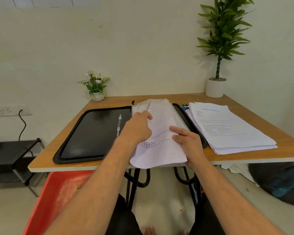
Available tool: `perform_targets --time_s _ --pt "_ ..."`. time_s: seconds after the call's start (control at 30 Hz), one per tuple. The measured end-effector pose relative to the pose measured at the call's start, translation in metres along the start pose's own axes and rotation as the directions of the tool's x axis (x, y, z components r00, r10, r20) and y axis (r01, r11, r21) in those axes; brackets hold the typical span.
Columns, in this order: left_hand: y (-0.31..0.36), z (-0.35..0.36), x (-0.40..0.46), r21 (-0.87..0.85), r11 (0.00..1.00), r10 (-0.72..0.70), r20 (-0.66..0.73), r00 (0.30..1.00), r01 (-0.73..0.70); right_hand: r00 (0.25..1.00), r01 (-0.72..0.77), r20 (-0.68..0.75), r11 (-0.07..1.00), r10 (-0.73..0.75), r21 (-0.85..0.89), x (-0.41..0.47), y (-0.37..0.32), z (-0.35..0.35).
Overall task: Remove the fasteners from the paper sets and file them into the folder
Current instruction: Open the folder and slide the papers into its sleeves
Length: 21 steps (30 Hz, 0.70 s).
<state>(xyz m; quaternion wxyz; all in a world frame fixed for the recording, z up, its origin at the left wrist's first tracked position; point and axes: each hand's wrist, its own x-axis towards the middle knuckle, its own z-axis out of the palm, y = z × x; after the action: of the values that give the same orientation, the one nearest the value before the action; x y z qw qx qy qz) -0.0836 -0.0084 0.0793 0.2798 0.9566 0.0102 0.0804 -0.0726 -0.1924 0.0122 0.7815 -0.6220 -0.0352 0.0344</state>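
Observation:
A black folder [92,133] lies open on the wooden table [109,102], its metal clip bar [119,124] near the spine. On its right half rest clear sleeves [159,103] and a white paper set [158,150] that hangs over the table's front edge. My left hand [137,128] has its fingers curled at the upper part of that set, pinching a sheet or sleeve edge. My right hand [187,139] holds the set's right edge, thumb on top. A larger stack of printed papers [231,129] lies to the right.
A blue stapler-like tool [185,106] sits behind the right stack. A small flower pot [97,92] and a tall potted plant [215,87] stand at the table's back. A black side table [12,150] is at left, a red bin [58,200] below.

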Motion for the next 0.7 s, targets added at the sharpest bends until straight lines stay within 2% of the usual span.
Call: perform_targets --time_s 0.27,0.4,0.5,0.6,0.7 --pt "-0.011 0.010 0.000 0.220 0.975 0.006 -0.038 0.999 0.003 0.998 -0.061 -0.016 0.994 0.062 0.088 -0.001 -0.004 0.000" --pt "-0.022 0.023 -0.002 0.343 0.938 -0.024 -0.075 0.997 0.048 0.997 -0.077 0.004 0.989 0.078 0.125 -0.004 -0.004 -0.001" --pt "-0.025 0.029 0.000 0.449 0.893 0.027 -0.123 0.992 0.032 0.996 -0.086 0.015 0.980 0.085 0.180 -0.001 -0.006 -0.004" --pt "-0.026 0.033 0.004 0.451 0.892 0.091 -0.162 0.983 -0.008 0.993 -0.116 0.053 0.970 0.107 0.213 0.000 -0.005 -0.009" --pt "-0.025 0.038 0.005 0.372 0.926 0.124 -0.149 0.981 -0.061 0.982 -0.164 0.136 0.954 0.133 0.252 0.000 -0.007 -0.016"
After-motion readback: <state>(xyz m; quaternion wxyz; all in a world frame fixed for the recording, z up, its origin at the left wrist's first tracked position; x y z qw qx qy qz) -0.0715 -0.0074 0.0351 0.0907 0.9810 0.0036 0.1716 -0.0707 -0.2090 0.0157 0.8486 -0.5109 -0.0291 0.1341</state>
